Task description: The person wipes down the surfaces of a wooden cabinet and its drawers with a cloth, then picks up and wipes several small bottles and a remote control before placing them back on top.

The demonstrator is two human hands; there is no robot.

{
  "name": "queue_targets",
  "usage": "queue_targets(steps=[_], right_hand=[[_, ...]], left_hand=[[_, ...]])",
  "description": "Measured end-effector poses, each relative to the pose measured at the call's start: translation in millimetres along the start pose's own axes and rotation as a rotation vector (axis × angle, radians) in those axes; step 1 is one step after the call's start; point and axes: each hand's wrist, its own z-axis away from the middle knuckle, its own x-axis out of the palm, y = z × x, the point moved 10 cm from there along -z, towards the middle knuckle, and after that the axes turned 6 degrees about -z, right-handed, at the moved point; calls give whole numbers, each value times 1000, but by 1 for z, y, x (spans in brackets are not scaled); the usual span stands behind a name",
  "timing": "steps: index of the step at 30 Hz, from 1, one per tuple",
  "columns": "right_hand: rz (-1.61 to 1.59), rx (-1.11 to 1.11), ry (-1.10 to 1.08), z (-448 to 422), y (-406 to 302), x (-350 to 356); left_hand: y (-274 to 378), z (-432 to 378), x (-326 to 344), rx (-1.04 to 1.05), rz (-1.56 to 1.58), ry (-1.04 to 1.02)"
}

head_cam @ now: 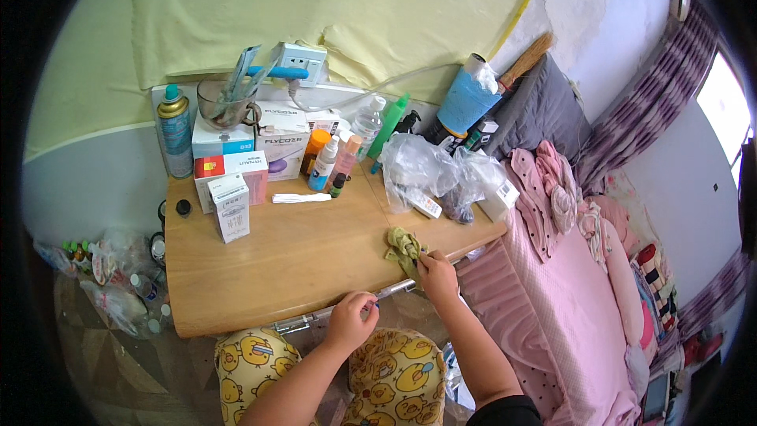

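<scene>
My right hand (436,275) grips a crumpled olive-green cloth (404,247) on the front right part of the wooden table (307,254). Near the table's front edge, my left hand (355,316) is held with fingers curled; a small bit of blue shows at its fingertips, too small to identify. A white paper strip (301,197) lies further back. Left of it a small white box (229,207) stands in front of a red and white box (260,174). To the right, a white remote control (423,203) lies by clear plastic bags (417,165).
An aerosol can (175,136), a glass mug (225,103) on a box, and several bottles (323,165) line the back. A round black cap (184,208) sits at the left edge. A pink-covered bed (568,284) adjoins the right; bagged bottles (118,284) lie on the floor at left.
</scene>
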Motion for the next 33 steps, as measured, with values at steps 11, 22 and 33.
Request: queue_targets(steps=[11,22,33], right_hand=[[-74,1,213,0,-7,-28],[-993,604,117,-23,84,-4],[-758,80,-352,-80,-157,131]], left_hand=[[-12,0,-3,-57,37,6],[-4,-4,-9,-53,88,18],[-7,-4,-13,-123,-106,-90]])
